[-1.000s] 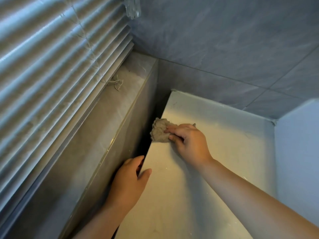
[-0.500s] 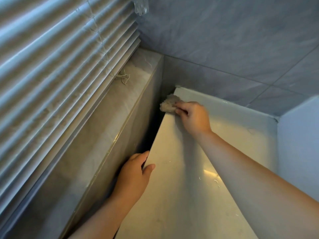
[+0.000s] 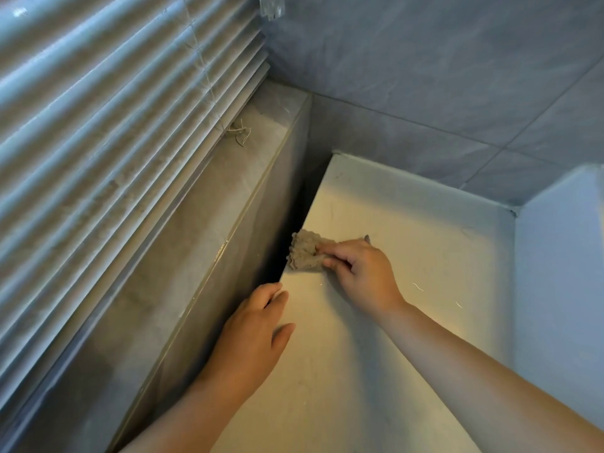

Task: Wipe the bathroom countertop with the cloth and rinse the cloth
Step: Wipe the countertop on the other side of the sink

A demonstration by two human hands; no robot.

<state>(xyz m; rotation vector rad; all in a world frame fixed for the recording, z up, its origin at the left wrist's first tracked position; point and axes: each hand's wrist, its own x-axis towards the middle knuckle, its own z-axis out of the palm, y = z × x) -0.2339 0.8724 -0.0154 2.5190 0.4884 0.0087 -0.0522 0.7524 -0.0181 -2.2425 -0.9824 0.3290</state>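
Cream-coloured smooth bathroom countertop [image 3: 408, 223], nearest. On its left rim rests the left hand [image 3: 251, 331], fingers loosely straight beside a dark gap, thumb on top, grasping nothing. Just beyond is the right hand [image 3: 362, 273], fingers curled, pinching and pressing down the cloth [image 3: 305, 250]. That cloth is beige-brown, nubbly and crumpled, bunched at the countertop's left edge and partly under the fingertips. Left of the gap: grey stone window ledge [image 3: 196, 223] bearing a tangled thin cord [image 3: 242, 134]. Above: pale slatted blinds [image 3: 98, 109]. Farthest: grey-blue marbled wall tiles [image 3: 425, 76].
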